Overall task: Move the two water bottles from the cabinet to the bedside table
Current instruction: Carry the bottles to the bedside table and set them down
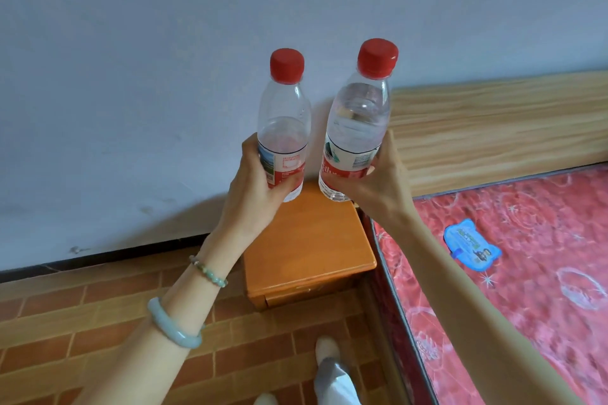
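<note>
Left water bottle (284,122): clear plastic, red cap, red-and-white label, partly filled; upright, held in the air above the bedside table (309,253). Left hand (255,187) wrapped around its lower half, fingers closed over the label.

Right water bottle (357,122): same kind, fuller, tilted slightly; held just beside the first, not touching it. Right hand (378,181) clasped around its lower body.

Bedside table: orange wood, top bare, set against the pale wall (131,76), beside the bed.

Left wrist: pale green bangle (172,325), beaded bracelet (209,273).

Bed: red patterned mattress (526,273), light wooden headboard (493,128), blue packet (470,246) lying on the mattress.

Floor: brown brick-pattern tiles (82,322).
</note>
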The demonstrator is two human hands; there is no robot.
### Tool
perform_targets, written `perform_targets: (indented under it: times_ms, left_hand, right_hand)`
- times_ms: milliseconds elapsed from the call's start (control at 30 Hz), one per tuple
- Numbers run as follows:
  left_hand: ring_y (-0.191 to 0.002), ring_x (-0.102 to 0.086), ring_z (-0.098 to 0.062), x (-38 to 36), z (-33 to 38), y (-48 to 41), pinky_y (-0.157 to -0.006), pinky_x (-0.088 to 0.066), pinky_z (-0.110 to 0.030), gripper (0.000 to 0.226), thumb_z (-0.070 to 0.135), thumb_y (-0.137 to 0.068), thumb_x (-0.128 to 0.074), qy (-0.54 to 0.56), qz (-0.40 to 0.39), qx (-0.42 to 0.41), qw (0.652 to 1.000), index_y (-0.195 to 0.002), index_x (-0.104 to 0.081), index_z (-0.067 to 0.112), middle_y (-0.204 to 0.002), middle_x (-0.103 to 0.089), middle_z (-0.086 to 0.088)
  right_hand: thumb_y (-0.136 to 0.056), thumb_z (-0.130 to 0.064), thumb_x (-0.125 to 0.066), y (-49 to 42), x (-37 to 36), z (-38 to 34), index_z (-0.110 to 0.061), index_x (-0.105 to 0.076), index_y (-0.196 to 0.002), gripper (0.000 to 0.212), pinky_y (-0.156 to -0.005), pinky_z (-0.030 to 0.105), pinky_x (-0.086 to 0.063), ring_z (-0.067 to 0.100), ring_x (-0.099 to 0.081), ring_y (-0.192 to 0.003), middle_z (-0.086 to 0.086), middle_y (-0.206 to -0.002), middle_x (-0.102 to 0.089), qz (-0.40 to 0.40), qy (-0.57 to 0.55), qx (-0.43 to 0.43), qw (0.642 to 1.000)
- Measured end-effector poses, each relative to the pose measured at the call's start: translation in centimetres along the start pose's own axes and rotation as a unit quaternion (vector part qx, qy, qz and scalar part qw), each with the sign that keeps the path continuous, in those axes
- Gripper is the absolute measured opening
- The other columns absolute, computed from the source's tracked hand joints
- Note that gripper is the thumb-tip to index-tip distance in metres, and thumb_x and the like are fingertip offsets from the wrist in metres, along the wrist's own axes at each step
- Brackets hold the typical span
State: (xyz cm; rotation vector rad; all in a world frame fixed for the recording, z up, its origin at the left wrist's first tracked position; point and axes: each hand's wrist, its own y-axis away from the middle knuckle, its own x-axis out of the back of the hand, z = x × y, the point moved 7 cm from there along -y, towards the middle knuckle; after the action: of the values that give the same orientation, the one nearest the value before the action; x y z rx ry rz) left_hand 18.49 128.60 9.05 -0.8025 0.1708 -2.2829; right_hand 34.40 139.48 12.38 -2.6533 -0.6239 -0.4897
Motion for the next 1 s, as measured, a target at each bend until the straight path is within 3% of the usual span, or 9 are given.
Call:
perform_targets:
  times_ms: [100,167,300,467,633,733,833,1000]
  left_hand:
    - [-0.11,-0.047,-0.006,-3.0,-2.4,-1.4,-0.075,-0.042,0.0,0.075,0.025,-0.075,-0.074,0.026,0.007,0.034,0.999,-0.13,-0.026,0.009,-0.129,-0.046,-0.003]
    - [-0.111,-0.051,-0.009,-4.8,-4.2,-2.1,-0.08,-0.048,-0.009,0.075,0.023,-0.074,-0.076,0.043,0.009,0.054,0.998,-0.127,-0.025,0.011,-0.124,-0.044,0.002]
    - [-0.111,-0.057,-0.015,-8.1,-8.9,-2.4,-0.083,-0.055,-0.033,0.072,0.031,-0.071,-0.077,0.059,0.011,0.103,0.993,-0.122,-0.026,0.022,-0.125,-0.049,-0.002]
    - [-0.109,-0.055,-0.015,-11.4,-16.7,-1.8,-0.082,-0.051,-0.02,0.071,0.028,-0.069,-0.08,0.044,0.036,0.165,0.985,-0.121,-0.032,0.022,-0.122,-0.05,-0.002]
    - [-0.106,-0.057,-0.014,-16.0,-26.6,-0.5,-0.084,-0.053,-0.035,0.072,0.035,-0.065,-0.082,0.028,0.05,0.193,0.98,-0.118,-0.034,0.026,-0.12,-0.053,-0.002]
    - [-0.1,-0.057,-0.008,-19.3,-31.5,0.9,-0.081,-0.054,-0.032,0.076,0.031,-0.066,-0.082,0.019,0.06,0.212,0.975,-0.122,-0.032,0.022,-0.117,-0.054,0.007]
    - [-0.096,-0.051,0.001,-22.3,-35.9,2.0,-0.082,-0.052,-0.027,0.077,0.021,-0.065,-0.084,0.014,0.068,0.209,0.975,-0.124,-0.034,0.014,-0.108,-0.047,0.023]
    - [-0.103,-0.053,-0.004,-26.1,-41.5,2.8,-0.086,-0.051,-0.027,0.078,0.024,-0.067,-0.082,0.013,0.044,0.219,0.975,-0.125,-0.032,0.014,-0.117,-0.048,0.012]
  right_hand:
    - [-0.058,-0.021,-0.085,-2.9,-0.6,3.5,-0.025,-0.042,-0.112,0.07,-0.071,0.035,-0.055,0.003,-0.062,-0.084,-0.019,-0.092,-0.061,-0.03,-0.005,-0.005,1.0]
    - [-0.058,-0.021,-0.085,-4.5,-1.5,5.8,-0.021,-0.042,-0.114,0.071,-0.072,0.033,-0.055,0.003,-0.062,-0.083,-0.019,-0.091,-0.061,-0.049,-0.006,-0.003,0.999]
    - [-0.059,-0.019,-0.083,-6.3,-4.1,11.1,-0.014,-0.042,-0.114,0.069,-0.071,0.04,-0.054,0.008,-0.063,-0.081,-0.016,-0.088,-0.061,-0.082,-0.013,-0.009,0.996]
    - [-0.061,-0.019,-0.083,-7.1,-8.6,18.7,-0.026,-0.037,-0.11,0.067,-0.063,0.02,-0.053,-0.002,-0.06,-0.08,-0.018,-0.09,-0.059,-0.12,-0.018,-0.043,0.992]
    - [-0.06,-0.017,-0.084,-6.9,-14.0,28.4,-0.026,-0.036,-0.109,0.069,-0.061,0.006,-0.045,-0.006,-0.059,-0.081,-0.011,-0.093,-0.061,-0.119,-0.016,-0.07,0.99]
    - [-0.059,-0.018,-0.084,-6.4,-17.0,34.6,-0.029,-0.036,-0.108,0.069,-0.064,0.008,-0.046,0.001,-0.061,-0.083,-0.003,-0.098,-0.064,-0.12,-0.008,-0.078,0.99]
    - [-0.059,-0.019,-0.084,-5.9,-19.8,40.1,-0.03,-0.036,-0.108,0.07,-0.066,0.012,-0.048,-0.003,-0.059,-0.084,-0.008,-0.098,-0.061,-0.122,-0.001,-0.081,0.989]
    - [-0.059,-0.018,-0.084,-5.4,-23.1,46.5,-0.032,-0.035,-0.109,0.071,-0.07,0.012,-0.048,-0.009,-0.055,-0.086,-0.021,-0.095,-0.055,-0.117,0.0,-0.093,0.989]
